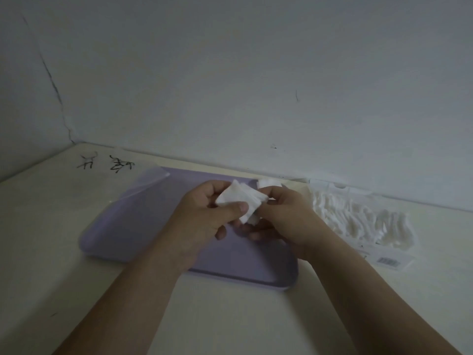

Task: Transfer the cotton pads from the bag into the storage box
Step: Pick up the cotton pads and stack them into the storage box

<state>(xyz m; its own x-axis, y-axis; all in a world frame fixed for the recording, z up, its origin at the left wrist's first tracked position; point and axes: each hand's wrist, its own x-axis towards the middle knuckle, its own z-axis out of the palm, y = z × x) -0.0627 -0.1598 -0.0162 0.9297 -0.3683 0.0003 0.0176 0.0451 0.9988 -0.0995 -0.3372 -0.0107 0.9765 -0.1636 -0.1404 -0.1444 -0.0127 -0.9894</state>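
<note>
Cotton pads (239,202): small stack pinched between my left hand (202,216) and right hand (286,216), over storage box (256,265). Bag (358,219) lies right, on surface (51,226). I square edges, lower stack flat beside loose pads (268,183) in far corner.

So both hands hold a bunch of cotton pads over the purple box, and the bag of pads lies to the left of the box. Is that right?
Not quite. The head view shows the bag lying to the right of the purple box, not the left. The rest stands: the left hand and right hand hold the cotton pads over the box.
</note>
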